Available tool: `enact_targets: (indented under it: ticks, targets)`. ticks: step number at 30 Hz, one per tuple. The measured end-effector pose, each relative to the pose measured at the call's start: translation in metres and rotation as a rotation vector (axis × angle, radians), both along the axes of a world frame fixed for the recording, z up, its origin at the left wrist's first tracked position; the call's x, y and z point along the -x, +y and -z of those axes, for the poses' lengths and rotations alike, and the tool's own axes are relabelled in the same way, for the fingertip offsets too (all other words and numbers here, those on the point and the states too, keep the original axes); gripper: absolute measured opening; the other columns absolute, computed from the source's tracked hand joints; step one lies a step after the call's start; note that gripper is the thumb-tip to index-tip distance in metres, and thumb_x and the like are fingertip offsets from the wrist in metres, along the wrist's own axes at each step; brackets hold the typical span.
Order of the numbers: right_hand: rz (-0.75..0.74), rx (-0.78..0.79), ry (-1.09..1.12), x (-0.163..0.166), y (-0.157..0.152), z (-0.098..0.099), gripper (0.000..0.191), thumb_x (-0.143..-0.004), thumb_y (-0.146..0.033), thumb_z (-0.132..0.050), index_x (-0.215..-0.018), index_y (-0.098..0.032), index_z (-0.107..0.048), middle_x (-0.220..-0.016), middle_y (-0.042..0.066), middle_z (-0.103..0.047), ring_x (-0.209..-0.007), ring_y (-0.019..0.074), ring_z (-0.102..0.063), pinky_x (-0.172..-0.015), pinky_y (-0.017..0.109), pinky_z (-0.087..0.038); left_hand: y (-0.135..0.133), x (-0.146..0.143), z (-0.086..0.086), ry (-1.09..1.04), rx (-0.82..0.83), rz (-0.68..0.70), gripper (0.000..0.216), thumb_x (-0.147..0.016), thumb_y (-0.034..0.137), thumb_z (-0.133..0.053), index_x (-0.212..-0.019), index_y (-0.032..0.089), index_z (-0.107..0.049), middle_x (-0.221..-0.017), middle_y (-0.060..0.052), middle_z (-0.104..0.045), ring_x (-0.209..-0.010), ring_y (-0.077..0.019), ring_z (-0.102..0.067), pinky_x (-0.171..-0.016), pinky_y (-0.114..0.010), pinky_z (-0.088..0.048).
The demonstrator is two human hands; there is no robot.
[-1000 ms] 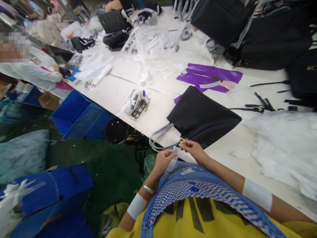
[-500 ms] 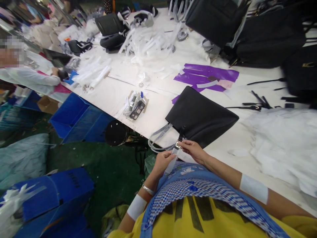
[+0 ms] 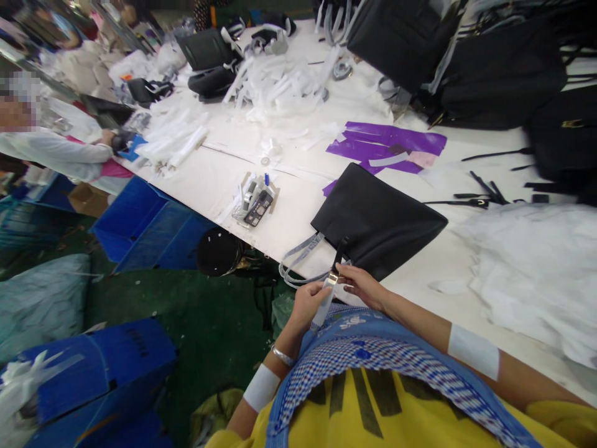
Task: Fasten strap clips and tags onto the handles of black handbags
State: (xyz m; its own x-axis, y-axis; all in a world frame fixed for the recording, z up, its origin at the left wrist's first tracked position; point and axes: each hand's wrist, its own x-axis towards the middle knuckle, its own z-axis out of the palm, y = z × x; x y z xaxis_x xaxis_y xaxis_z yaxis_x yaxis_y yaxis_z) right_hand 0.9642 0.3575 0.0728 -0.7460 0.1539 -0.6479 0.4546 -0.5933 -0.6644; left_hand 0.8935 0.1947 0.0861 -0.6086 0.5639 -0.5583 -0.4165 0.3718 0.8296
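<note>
A black handbag (image 3: 377, 218) lies on the white table near its front edge, its wrapped handles (image 3: 298, 255) hanging toward me. From its top comes a short black strap (image 3: 341, 250) with a gold buckle (image 3: 333, 277). Just below the buckle, my left hand (image 3: 308, 303) pinches a pale strip (image 3: 323, 311) at the strap's end. My right hand (image 3: 360, 284) is at the strap beside the buckle, thumb and forefinger closed on it, the other fingers loosely bent.
Purple sheets (image 3: 387, 146) lie behind the bag, and a small box of tools (image 3: 258, 202) to its left. White wrapping (image 3: 536, 274) is heaped at right. More black bags (image 3: 504, 81) stand behind. Blue bins (image 3: 149, 224) are at left, near a co-worker's sleeve (image 3: 60, 149).
My right fingers have shifted from the buckle up onto the strap just above it, leaving the gold buckle more exposed. My left hand keeps its pinch; the bag stays put.
</note>
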Motion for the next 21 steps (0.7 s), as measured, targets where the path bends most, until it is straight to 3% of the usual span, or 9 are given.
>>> enact_targets:
  ticks: [2,9,13,16,21]
  targets:
    - [0.049,0.047,-0.032,0.004,0.000,0.001,0.036,-0.071,-0.055,-0.070,-0.081,-0.021,-0.066,-0.090,0.003,-0.069,-0.077,0.0132,-0.057,-0.066,0.025,-0.040,-0.002,0.000,0.002,-0.012,0.005,0.001,0.038,-0.072,0.041,-0.071,-0.097,0.013,-0.075,-0.081,-0.006,-0.074,-0.068,-0.0185,-0.064,-0.064,-0.027,-0.047]
    - [0.138,-0.009,0.081,0.010,-0.008,0.008,0.038,-0.060,-0.050,-0.081,-0.071,-0.016,-0.067,-0.071,0.001,-0.064,-0.063,0.0109,-0.054,-0.067,0.027,-0.045,0.002,0.001,-0.002,-0.041,-0.089,-0.043,0.036,-0.075,0.037,-0.069,-0.104,0.016,-0.073,-0.088,-0.005,-0.075,-0.081,-0.0208,-0.067,-0.075,-0.029,-0.050]
    - [0.122,-0.202,0.102,0.008,-0.010,0.009,0.040,-0.065,-0.055,-0.075,-0.068,-0.016,-0.065,-0.067,0.001,-0.061,-0.063,0.0125,-0.051,-0.063,0.028,-0.044,0.005,0.002,-0.004,-0.019,-0.108,-0.038,0.034,-0.076,0.036,-0.068,-0.104,0.016,-0.073,-0.093,-0.006,-0.075,-0.083,-0.0207,-0.066,-0.076,-0.029,-0.049]
    - [0.145,-0.385,0.117,0.008,-0.009,0.008,0.042,-0.067,-0.057,-0.072,-0.064,-0.017,-0.061,-0.061,-0.001,-0.055,-0.061,0.0123,-0.046,-0.057,0.026,-0.038,0.007,0.000,-0.005,-0.022,-0.067,-0.047,0.033,-0.075,0.036,-0.069,-0.098,0.014,-0.074,-0.086,-0.006,-0.075,-0.073,-0.0183,-0.065,-0.067,-0.026,-0.048]
    - [0.108,-0.420,0.179,0.008,-0.006,0.005,0.043,-0.065,-0.058,-0.072,-0.072,-0.017,-0.062,-0.062,-0.002,-0.054,-0.060,0.0113,-0.045,-0.055,0.025,-0.037,0.008,-0.001,-0.005,-0.114,-0.010,-0.102,0.037,-0.073,0.038,-0.071,-0.099,0.012,-0.074,-0.072,-0.005,-0.073,-0.061,-0.0151,-0.061,-0.058,-0.024,-0.046]
